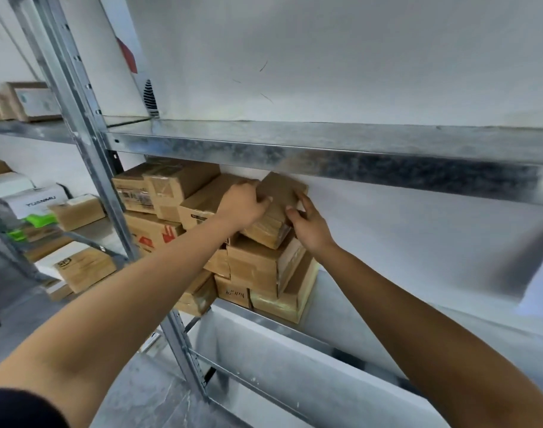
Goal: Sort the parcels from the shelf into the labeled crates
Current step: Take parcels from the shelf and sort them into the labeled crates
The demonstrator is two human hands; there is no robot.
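Stacked parcels [257,267] on metal shelf [257,316]

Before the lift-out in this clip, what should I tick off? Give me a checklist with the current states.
1. Left hand grips the top parcel: ok.
2. Right hand has a firm hold at the parcel's right edge: cannot tell.
3. Clearance under the upper shelf beam: cannot tell; it looks tight.
4. Stack underneath squarely piled: not ok; the boxes sit askew.
5. Label on the top parcel readable: not ok; none shows on the visible faces.
6. Labeled crates in view: not ok.
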